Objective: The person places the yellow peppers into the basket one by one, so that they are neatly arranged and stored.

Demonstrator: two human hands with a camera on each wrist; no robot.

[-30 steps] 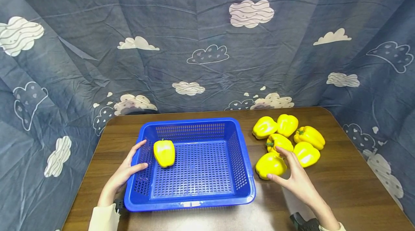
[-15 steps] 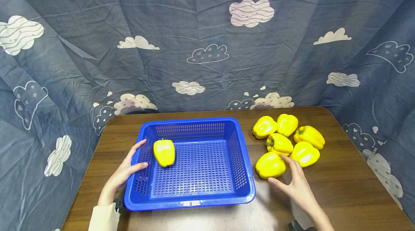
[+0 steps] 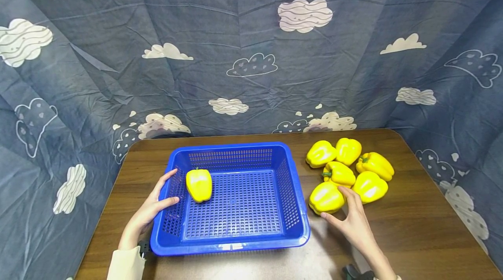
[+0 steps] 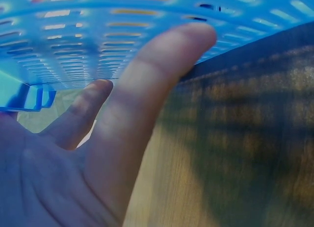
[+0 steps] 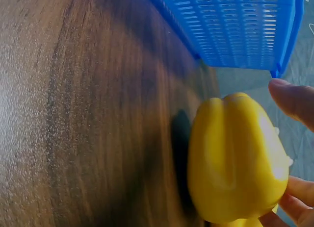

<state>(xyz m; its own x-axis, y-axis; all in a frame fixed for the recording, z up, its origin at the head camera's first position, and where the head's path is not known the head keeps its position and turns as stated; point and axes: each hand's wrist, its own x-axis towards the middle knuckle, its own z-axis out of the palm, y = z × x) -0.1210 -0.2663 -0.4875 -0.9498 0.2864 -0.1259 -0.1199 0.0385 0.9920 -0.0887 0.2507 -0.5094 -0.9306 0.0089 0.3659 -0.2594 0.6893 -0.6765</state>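
Note:
My left hand (image 3: 148, 211) holds the left side of a blue plastic basket (image 3: 232, 246), with thumb and forefinger over the rim. In the left wrist view, other fingers (image 4: 147, 75) lie along the slotted outer wall. One yellow bell pepper (image 3: 199, 185) lies inside the basket on its left. My right hand (image 3: 355, 223) is at the nearest pepper (image 3: 326, 198) right of the basket, fingers at its far right side. The right wrist view shows this pepper (image 5: 235, 161) with the thumb (image 5: 294, 102) apart from it and fingertips partly hidden behind it.
More yellow peppers lie close behind: one with a green stem (image 3: 340, 174), one at the right (image 3: 370, 187), and several farther back. A dark wooden table (image 3: 416, 227) carries everything. A blue cloud-patterned curtain (image 3: 251, 31) hangs behind and at both sides.
My right hand has come down from over the nearest pepper to its near right side and then edged left. That pepper has shifted slightly left. The left hand and basket stay put.

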